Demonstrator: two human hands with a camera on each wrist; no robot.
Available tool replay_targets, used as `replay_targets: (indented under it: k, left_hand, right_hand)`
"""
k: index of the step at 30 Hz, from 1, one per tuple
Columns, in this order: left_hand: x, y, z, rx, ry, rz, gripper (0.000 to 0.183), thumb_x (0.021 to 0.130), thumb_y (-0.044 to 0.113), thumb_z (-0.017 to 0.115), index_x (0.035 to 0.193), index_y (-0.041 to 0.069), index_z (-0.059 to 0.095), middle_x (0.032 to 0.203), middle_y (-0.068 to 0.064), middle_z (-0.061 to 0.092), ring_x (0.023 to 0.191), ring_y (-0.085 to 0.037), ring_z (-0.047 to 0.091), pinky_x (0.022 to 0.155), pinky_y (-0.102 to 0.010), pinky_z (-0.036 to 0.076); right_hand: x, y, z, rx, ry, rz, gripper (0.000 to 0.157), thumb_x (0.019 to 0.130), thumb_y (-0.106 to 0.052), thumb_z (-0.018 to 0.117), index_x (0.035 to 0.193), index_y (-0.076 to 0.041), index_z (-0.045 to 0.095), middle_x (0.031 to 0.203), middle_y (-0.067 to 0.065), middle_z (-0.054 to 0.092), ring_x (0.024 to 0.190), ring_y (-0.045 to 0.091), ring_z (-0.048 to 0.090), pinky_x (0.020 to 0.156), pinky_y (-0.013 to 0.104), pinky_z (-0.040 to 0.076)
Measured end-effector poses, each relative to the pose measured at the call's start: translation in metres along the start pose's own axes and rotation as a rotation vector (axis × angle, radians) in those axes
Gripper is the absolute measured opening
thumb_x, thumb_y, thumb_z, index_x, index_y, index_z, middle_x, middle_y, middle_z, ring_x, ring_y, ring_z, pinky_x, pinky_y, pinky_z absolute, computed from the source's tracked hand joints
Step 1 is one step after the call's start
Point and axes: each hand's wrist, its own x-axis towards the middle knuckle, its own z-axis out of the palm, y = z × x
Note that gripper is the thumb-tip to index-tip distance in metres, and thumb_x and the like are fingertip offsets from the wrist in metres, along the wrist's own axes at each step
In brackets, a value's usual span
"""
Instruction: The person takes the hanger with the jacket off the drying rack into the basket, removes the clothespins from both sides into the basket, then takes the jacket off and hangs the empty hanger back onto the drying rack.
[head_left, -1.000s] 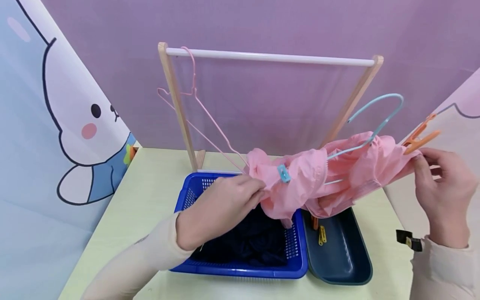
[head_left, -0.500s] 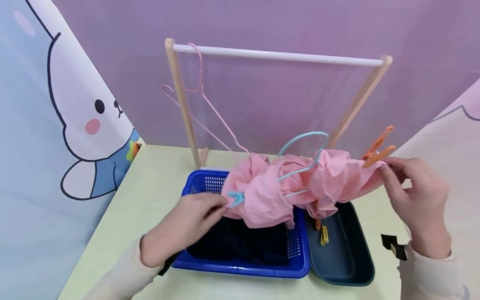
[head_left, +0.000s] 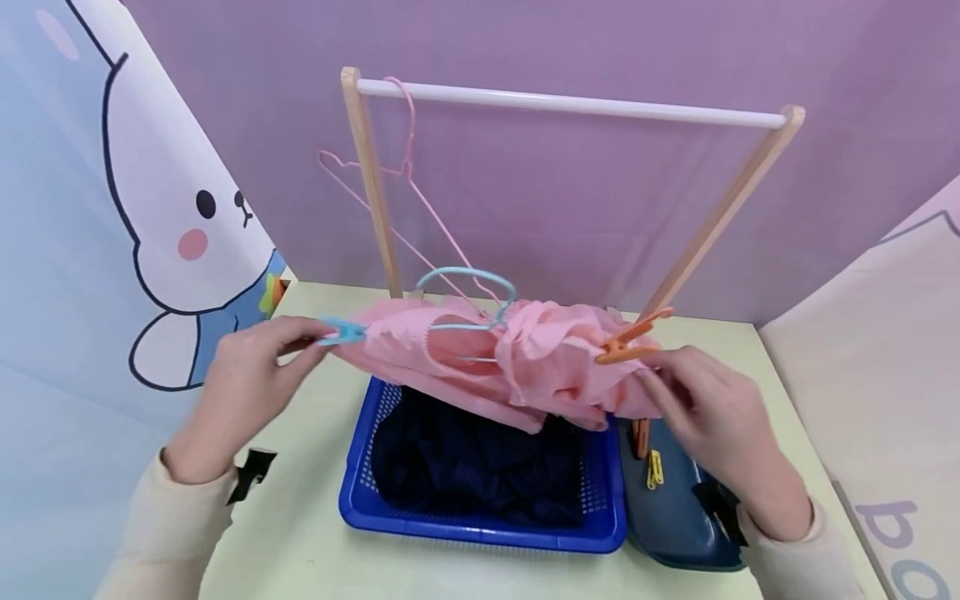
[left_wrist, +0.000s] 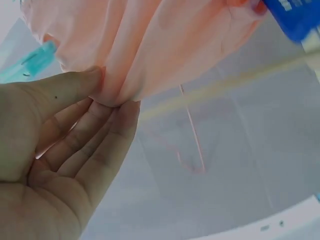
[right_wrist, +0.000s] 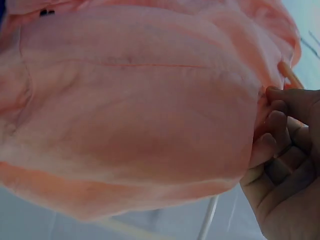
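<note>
A pink garment (head_left: 570, 358) is stretched between my two hands above the blue basket. My left hand (head_left: 251, 379) pinches its left end beside a light-blue clothespin (head_left: 345, 331); the left wrist view shows the gathered cloth (left_wrist: 135, 55) between thumb and fingertips. At the other end my right hand (head_left: 716, 417) pinches the fabric just below an orange clothespin (head_left: 630, 342). A light-blue hanger (head_left: 480, 275) runs through the garment, its hook standing up out of the opening. In the right wrist view the cloth (right_wrist: 135, 120) hides most of the background.
Behind stands a wooden rack with a white rail (head_left: 570, 102), where a pink hanger (head_left: 412, 158) hangs at the left. The blue basket (head_left: 480, 533) holds dark cloth (head_left: 480, 467). Right of it, a dark tray (head_left: 675, 508) contains a yellow clothespin (head_left: 655, 469) and an orange one (head_left: 640, 437).
Both hands have moved left with the garment and hanger. My left hand has shifted outward to the end by the blue clothespin, and the garment now lies more level.
</note>
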Motion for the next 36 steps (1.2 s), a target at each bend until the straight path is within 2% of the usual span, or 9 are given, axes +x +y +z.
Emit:
replay_targets:
  k: [3, 6, 10, 13, 15, 22, 28, 33, 36]
  left_hand:
    - [-0.007, -0.009, -0.014, 0.023, 0.033, 0.001, 0.024, 0.08, 0.0, 0.083, 0.101, 0.011, 0.078, 0.094, 0.001, 0.075, 0.081, -0.016, 0.07, 0.077, -0.012, 0.049]
    - [-0.018, -0.017, -0.024, 0.004, -0.01, -0.015, 0.027, 0.077, 0.002, 0.085, 0.099, 0.016, 0.079, 0.092, 0.006, 0.074, 0.078, -0.01, 0.068, 0.075, -0.005, 0.044]
    - [-0.036, -0.024, -0.025, -0.071, -0.21, -0.067, 0.021, 0.081, 0.008, 0.084, 0.096, 0.023, 0.078, 0.089, 0.014, 0.072, 0.078, -0.001, 0.066, 0.069, -0.011, 0.051]
    - [-0.048, -0.026, -0.015, -0.145, -0.376, -0.099, 0.018, 0.086, 0.012, 0.081, 0.094, 0.027, 0.077, 0.088, 0.018, 0.07, 0.076, 0.0, 0.065, 0.066, -0.019, 0.056]
    - [-0.054, -0.024, -0.006, -0.201, -0.461, -0.125, 0.017, 0.088, 0.014, 0.079, 0.094, 0.029, 0.076, 0.088, 0.02, 0.069, 0.075, 0.0, 0.064, 0.066, -0.022, 0.057]
    - [-0.064, -0.016, 0.019, -0.344, -0.627, -0.151, 0.015, 0.089, 0.009, 0.076, 0.094, 0.023, 0.075, 0.087, 0.017, 0.069, 0.077, -0.002, 0.065, 0.068, -0.025, 0.057]
    - [-0.069, -0.017, 0.029, -0.384, -0.698, -0.204, 0.015, 0.091, 0.008, 0.074, 0.097, 0.022, 0.076, 0.087, 0.015, 0.07, 0.077, -0.004, 0.065, 0.069, -0.025, 0.057]
    - [-0.075, -0.02, 0.031, -0.398, -0.682, -0.209, 0.019, 0.089, 0.006, 0.075, 0.101, 0.021, 0.078, 0.091, 0.015, 0.071, 0.079, -0.004, 0.066, 0.07, -0.025, 0.058]
    - [-0.077, -0.021, 0.031, -0.404, -0.675, -0.213, 0.02, 0.089, 0.006, 0.075, 0.101, 0.021, 0.078, 0.092, 0.015, 0.072, 0.081, -0.004, 0.066, 0.071, -0.025, 0.058]
  right_hand:
    - [-0.002, -0.012, 0.01, 0.076, -0.063, -0.007, 0.039, 0.105, -0.039, 0.052, 0.09, -0.007, 0.07, 0.074, -0.008, 0.055, 0.055, 0.0, 0.042, 0.046, 0.013, 0.037]
    - [-0.01, -0.021, 0.013, 0.153, -0.143, 0.016, 0.035, 0.105, -0.038, 0.051, 0.087, -0.012, 0.066, 0.073, -0.011, 0.051, 0.056, -0.002, 0.041, 0.046, 0.011, 0.036]
    - [-0.024, -0.027, 0.01, 0.225, -0.293, 0.064, 0.022, 0.103, -0.034, 0.059, 0.086, -0.019, 0.061, 0.074, -0.016, 0.049, 0.06, -0.002, 0.041, 0.051, 0.009, 0.036]
    - [-0.035, -0.027, 0.007, 0.231, -0.415, 0.105, 0.012, 0.096, -0.023, 0.071, 0.088, -0.023, 0.061, 0.075, -0.02, 0.047, 0.061, -0.005, 0.042, 0.053, 0.009, 0.037]
    - [-0.044, -0.025, 0.005, 0.23, -0.489, 0.14, 0.017, 0.091, -0.015, 0.075, 0.089, -0.025, 0.062, 0.075, -0.023, 0.046, 0.061, -0.006, 0.042, 0.053, 0.01, 0.038]
    - [-0.071, -0.02, 0.003, 0.303, -0.686, 0.263, 0.01, 0.096, -0.021, 0.07, 0.104, -0.026, 0.069, 0.085, -0.023, 0.061, 0.072, -0.006, 0.055, 0.064, 0.022, 0.053]
    - [-0.083, -0.018, 0.006, 0.324, -0.736, 0.33, 0.006, 0.097, -0.019, 0.069, 0.1, -0.025, 0.069, 0.078, -0.023, 0.056, 0.065, -0.005, 0.051, 0.058, 0.02, 0.05]
    - [-0.085, -0.018, 0.006, 0.311, -0.701, 0.322, 0.009, 0.094, -0.02, 0.073, 0.099, -0.025, 0.068, 0.075, -0.024, 0.053, 0.064, -0.004, 0.049, 0.055, 0.018, 0.047]
    - [-0.086, -0.017, 0.003, 0.34, -0.631, 0.346, 0.019, 0.091, -0.016, 0.076, 0.105, -0.025, 0.068, 0.081, -0.022, 0.056, 0.068, -0.003, 0.051, 0.056, 0.02, 0.049]
